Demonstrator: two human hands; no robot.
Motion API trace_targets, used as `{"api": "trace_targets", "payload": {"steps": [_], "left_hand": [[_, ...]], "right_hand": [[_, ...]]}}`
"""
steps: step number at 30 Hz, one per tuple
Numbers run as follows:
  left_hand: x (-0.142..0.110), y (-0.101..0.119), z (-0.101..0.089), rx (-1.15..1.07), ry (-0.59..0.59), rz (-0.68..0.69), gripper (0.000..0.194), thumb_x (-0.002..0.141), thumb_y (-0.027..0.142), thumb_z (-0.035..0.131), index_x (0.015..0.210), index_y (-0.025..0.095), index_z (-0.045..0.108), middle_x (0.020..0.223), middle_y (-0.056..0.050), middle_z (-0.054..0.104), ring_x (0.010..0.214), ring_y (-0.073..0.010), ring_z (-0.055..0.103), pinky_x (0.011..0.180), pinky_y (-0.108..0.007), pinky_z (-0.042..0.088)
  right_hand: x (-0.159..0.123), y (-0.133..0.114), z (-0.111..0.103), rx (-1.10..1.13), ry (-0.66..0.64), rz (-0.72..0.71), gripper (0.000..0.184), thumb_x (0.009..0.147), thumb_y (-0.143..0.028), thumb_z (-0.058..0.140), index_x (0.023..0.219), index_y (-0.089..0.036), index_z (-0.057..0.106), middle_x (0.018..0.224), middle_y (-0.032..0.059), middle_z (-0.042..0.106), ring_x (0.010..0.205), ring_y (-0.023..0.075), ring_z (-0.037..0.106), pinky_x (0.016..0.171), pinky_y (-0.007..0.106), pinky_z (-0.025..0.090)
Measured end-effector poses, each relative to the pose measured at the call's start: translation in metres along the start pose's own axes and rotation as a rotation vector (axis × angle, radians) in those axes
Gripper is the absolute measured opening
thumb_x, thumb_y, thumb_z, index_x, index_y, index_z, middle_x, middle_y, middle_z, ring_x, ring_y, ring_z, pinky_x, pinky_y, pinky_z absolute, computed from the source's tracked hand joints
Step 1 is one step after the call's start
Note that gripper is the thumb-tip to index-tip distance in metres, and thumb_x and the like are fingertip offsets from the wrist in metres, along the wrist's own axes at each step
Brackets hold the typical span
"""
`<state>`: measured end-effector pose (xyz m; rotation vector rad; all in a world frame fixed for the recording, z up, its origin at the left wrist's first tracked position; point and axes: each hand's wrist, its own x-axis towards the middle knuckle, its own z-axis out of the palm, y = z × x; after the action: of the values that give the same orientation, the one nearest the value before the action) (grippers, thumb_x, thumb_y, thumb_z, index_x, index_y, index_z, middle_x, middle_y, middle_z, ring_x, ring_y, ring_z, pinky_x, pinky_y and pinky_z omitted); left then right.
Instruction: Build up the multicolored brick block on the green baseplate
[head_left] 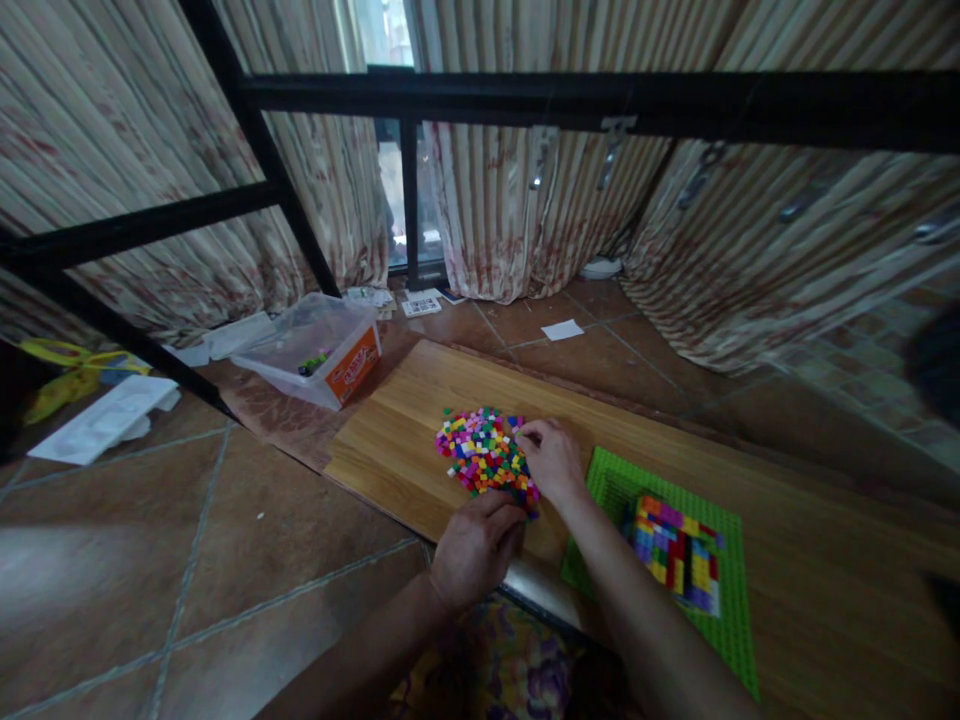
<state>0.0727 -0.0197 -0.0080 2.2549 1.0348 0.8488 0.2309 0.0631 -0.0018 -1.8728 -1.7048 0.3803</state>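
Note:
A heap of small multicoloured toy bricks (pixel 487 448) lies on the wooden board. At its near edge is my left hand (pixel 480 545), fingers curled in and pressed together; whatever they may hold is hidden. My right hand (pixel 553 462) reaches to the heap's right side with thumb and fingertips pinched, and anything between them is too small to name. Right of the heap, partly behind my right forearm, lies a green studded baseplate (pixel 727 570). On it stands a block of bricks (pixel 664 545) in red, yellow, blue, purple and other colours.
A clear plastic bin (pixel 292 365) with an orange label and a few pieces inside stands beyond the board's (pixel 390 420) left end. White packaging trays (pixel 105 420) lie on the tiled floor. Black metal bars (pixel 600 100) cross in front of striped curtains (pixel 495 220).

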Motion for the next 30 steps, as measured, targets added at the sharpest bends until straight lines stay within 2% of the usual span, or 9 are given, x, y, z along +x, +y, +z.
{"api": "trace_targets", "payload": {"steps": [6,9,12,14,16,21,26,30], "left_hand": [[-0.002,0.0,0.001,-0.031,0.0,-0.04,0.019,0.092,0.018,0.048,0.097,0.02,0.066,0.097,-0.006,0.065,0.087,-0.0152,0.062,0.078,-0.026,0.05],[-0.003,0.001,-0.002,-0.139,0.028,-0.085,0.018,0.092,0.02,0.049,0.101,0.021,0.065,0.1,-0.006,0.065,0.091,-0.0158,0.062,0.081,-0.027,0.05],[0.003,0.009,-0.007,-0.3,0.167,-0.242,0.02,0.092,0.027,0.053,0.109,0.02,0.062,0.099,-0.006,0.066,0.091,-0.016,0.062,0.082,-0.028,0.05],[0.012,0.019,-0.011,-0.432,0.268,-0.353,0.024,0.091,0.032,0.055,0.111,0.019,0.06,0.094,-0.005,0.066,0.086,-0.0154,0.062,0.079,-0.027,0.05],[0.023,0.031,-0.014,-0.583,0.286,-0.367,0.026,0.09,0.036,0.057,0.108,0.018,0.059,0.089,-0.003,0.064,0.08,-0.0145,0.061,0.073,-0.026,0.05],[0.036,0.053,-0.016,-0.775,0.216,-0.378,0.022,0.089,0.039,0.057,0.086,0.017,0.059,0.073,0.001,0.058,0.068,-0.0117,0.056,0.065,-0.023,0.048],[0.03,0.059,-0.018,-0.815,0.13,-0.417,0.022,0.086,0.039,0.06,0.087,0.017,0.063,0.076,0.0,0.06,0.069,-0.0113,0.056,0.065,-0.023,0.049],[0.031,0.061,-0.02,-0.904,0.053,-0.48,0.027,0.081,0.043,0.066,0.079,0.016,0.064,0.067,0.001,0.058,0.058,-0.0091,0.052,0.056,-0.021,0.045]], "right_hand": [[-0.006,-0.005,-0.006,0.117,0.047,-0.021,0.014,0.081,-0.023,0.058,0.079,-0.024,0.072,0.086,0.0027,0.074,0.086,0.0203,0.064,0.083,0.033,0.045],[-0.015,-0.01,-0.017,0.433,0.111,0.059,0.014,0.079,-0.031,0.061,0.077,-0.024,0.073,0.082,0.0022,0.074,0.081,0.0199,0.064,0.08,0.033,0.046],[-0.035,-0.021,-0.03,0.825,0.19,0.225,0.017,0.072,-0.038,0.07,0.078,-0.022,0.073,0.076,0.0014,0.073,0.073,0.0181,0.063,0.073,0.032,0.048],[-0.054,-0.031,-0.038,1.011,0.232,0.302,0.021,0.067,-0.038,0.076,0.079,-0.022,0.074,0.076,0.0006,0.072,0.073,0.0167,0.063,0.072,0.031,0.048],[-0.072,-0.04,-0.043,1.128,0.26,0.355,0.022,0.064,-0.037,0.079,0.08,-0.022,0.074,0.076,-0.0001,0.072,0.073,0.0153,0.062,0.072,0.03,0.048],[-0.099,-0.051,-0.053,1.227,0.258,0.441,0.025,0.063,-0.037,0.082,0.082,-0.023,0.075,0.078,0.0003,0.073,0.074,0.0149,0.064,0.07,0.028,0.05],[-0.107,-0.046,-0.063,1.167,0.169,0.404,0.024,0.065,-0.04,0.08,0.08,-0.022,0.076,0.076,0.0018,0.074,0.072,0.0164,0.065,0.068,0.029,0.052],[-0.114,-0.037,-0.062,1.166,0.145,0.401,0.02,0.068,-0.039,0.079,0.076,-0.022,0.076,0.07,0.0008,0.071,0.067,0.0145,0.062,0.066,0.028,0.05]]}}
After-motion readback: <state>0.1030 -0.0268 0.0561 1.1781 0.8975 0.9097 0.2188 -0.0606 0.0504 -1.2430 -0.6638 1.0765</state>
